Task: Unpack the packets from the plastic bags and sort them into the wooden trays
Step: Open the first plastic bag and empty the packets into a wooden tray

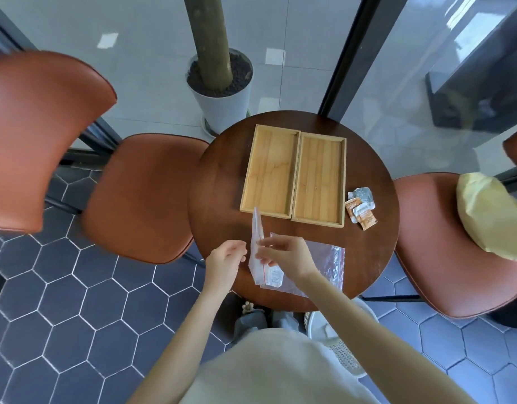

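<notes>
Packets [360, 207] are lying in a small pile on the table [222, 182], just right of the two trays. One bag [258, 252] is being pinched at its red-striped edge in the closed grip of the right hand [283, 253], above the table's near edge, with a white packet [273, 277] showing inside. Beside it, the left hand [225, 262] is being held loosely open, touching nothing. A second bag [324, 266] is lying flat under the right wrist. Both trays, left [269, 170] and right [320, 177], are sitting side by side, touching.

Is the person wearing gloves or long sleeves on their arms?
No. The left hand and right hand are bare, with no gloves, rings or watch visible. Both forearms are uncovered too; no sleeves reach them. Only a pale, cream-coloured garment shows lower down.
</notes>
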Action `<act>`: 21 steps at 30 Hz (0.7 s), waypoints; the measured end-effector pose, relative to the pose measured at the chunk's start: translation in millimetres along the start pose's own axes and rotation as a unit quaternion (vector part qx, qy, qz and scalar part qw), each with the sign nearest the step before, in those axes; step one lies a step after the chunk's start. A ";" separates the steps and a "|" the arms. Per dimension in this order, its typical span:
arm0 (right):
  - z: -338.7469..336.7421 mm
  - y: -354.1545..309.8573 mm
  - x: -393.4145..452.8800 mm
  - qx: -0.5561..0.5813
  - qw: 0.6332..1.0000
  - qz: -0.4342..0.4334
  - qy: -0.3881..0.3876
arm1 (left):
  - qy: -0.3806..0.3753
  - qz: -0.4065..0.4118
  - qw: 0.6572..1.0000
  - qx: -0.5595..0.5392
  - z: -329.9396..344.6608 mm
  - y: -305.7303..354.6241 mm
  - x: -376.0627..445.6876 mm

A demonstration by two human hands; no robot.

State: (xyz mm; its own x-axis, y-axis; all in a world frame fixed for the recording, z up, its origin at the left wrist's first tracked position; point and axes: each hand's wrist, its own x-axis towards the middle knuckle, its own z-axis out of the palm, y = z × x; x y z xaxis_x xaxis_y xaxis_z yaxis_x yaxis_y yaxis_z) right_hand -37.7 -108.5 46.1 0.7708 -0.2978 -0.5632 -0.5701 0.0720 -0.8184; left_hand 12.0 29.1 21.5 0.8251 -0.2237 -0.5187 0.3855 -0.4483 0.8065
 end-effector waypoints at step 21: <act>0.2 10.7 -28.6 0.012 0.998 0.014 0.067 | 0.009 -0.002 0.997 -0.075 19.6 21.2 -28.7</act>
State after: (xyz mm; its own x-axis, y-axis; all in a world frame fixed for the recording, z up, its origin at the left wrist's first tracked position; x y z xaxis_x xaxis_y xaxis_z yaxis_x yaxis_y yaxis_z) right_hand -65.9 -99.1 53.4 0.7080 -0.4203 -0.5675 -0.5832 0.1050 -0.8055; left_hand -11.6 9.0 47.9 0.8303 -0.2065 -0.5176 0.4448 -0.3140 0.8388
